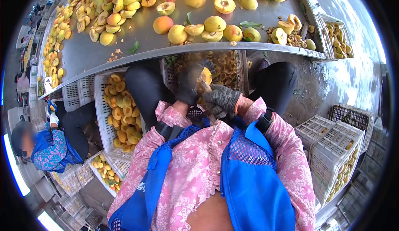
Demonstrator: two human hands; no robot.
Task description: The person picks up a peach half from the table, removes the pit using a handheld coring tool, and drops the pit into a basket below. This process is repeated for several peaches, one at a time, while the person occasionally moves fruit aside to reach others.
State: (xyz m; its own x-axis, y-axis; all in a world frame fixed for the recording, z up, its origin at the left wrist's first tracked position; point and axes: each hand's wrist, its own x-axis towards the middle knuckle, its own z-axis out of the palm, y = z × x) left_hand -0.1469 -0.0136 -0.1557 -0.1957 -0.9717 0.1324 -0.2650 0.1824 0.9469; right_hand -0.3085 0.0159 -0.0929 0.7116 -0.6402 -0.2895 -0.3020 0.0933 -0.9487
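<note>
In front of my chest, my left hand (188,83), in a dark glove, is closed round a yellow peach (206,75) whose cut face shows partly. My right hand (224,99), in a grey knitted glove, sits close against it with fingers curled. A small brownish piece (202,87) shows between the hands; I cannot make out what it is or what the right fingers grip. Below the hands, a crate (240,67) between my knees holds many peach halves (222,65).
A metal table (145,35) ahead carries whole peaches (178,34), halves, loose pits (295,39) and leaves. To the left stands a crate of halves (124,114), with a seated co-worker (54,143) beyond. Stacked white crates (328,148) stand right; another crate (338,40) adjoins the table's right end.
</note>
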